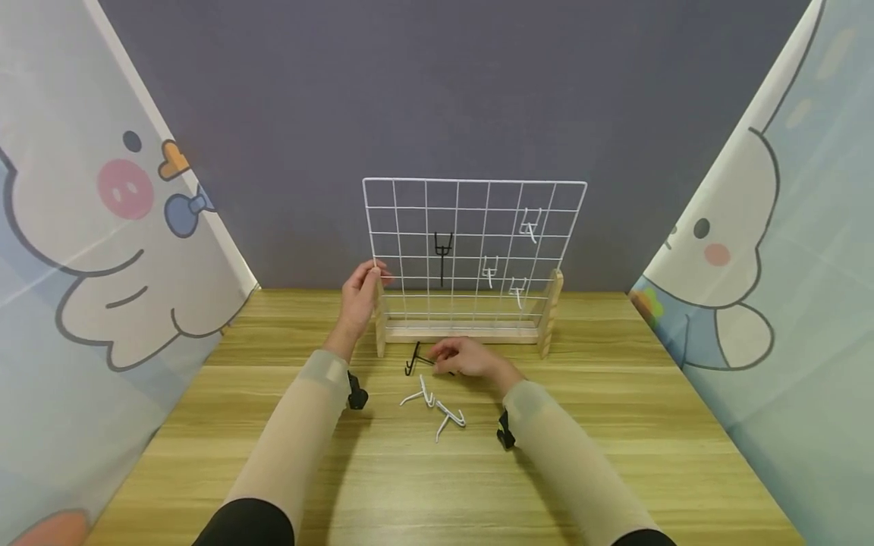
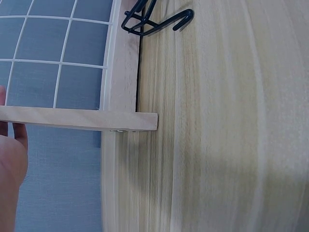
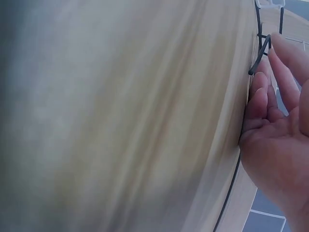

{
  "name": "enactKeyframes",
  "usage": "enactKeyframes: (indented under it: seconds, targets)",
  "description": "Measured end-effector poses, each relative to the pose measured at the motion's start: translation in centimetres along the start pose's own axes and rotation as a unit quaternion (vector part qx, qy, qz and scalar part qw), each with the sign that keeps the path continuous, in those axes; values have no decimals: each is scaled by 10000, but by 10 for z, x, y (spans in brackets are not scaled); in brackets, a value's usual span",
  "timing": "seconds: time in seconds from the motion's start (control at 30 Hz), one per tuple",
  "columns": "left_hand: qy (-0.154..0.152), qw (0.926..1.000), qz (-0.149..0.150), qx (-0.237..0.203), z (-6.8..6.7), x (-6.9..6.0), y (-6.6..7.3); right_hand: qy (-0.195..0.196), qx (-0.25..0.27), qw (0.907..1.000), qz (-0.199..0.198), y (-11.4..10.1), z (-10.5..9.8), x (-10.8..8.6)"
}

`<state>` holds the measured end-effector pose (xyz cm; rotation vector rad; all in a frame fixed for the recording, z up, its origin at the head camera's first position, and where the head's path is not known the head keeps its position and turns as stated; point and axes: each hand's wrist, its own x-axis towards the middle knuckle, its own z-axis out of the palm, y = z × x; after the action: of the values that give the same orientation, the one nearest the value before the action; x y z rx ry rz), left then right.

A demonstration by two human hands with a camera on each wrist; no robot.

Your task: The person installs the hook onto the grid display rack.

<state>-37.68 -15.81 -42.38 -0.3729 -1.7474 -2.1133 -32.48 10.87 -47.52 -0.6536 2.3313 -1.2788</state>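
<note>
A white wire grid panel point(image 1: 471, 233) stands upright in a wooden base point(image 1: 464, 334). My left hand point(image 1: 360, 296) grips the base's left wooden upright point(image 2: 79, 118), thumb in front and fingers behind. In front of the base, a black hook point(image 1: 413, 359) lies low at the table. My right hand point(image 1: 467, 358) pinches its rod point(image 3: 263, 55) between thumb and fingertips; the hand covers part of it. Two white hooks, one white hook point(image 1: 425, 393) and another white hook point(image 1: 451, 415), lie on the table nearer to me.
On the grid hang a black hook point(image 1: 442, 250) left of centre and three white hooks, the highest white hook point(image 1: 529, 226) at upper right. The right upright point(image 1: 551, 311) stands on the wood-grain table point(image 1: 614, 425). A grey wall point(image 1: 471, 91) rises behind; cartoon-printed cloths point(image 1: 724, 227) flank it.
</note>
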Motion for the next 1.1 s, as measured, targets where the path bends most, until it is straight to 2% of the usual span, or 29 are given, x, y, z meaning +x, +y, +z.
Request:
enactKeyframes:
  seconds: [0.2, 0.47, 0.77, 1.0, 1.1]
  targets:
    - [-12, 10000, 47, 34, -1, 0, 0, 37, 158, 9998, 136, 0, 2, 1]
    - [-6, 10000, 5, -94, -2, 0, -1, 235, -361, 9989, 202, -5, 5, 1]
    - [30, 10000, 14, -13, 0, -2, 1, 241, -604, 9977, 169, -6, 7, 2]
    - [-63, 9999, 13, -90, -1, -2, 2, 230, -713, 9970, 193, -6, 7, 2]
    - [-114, 9999, -4, 24, -2, -2, 2, 205, -756, 9968, 164, -6, 7, 1]
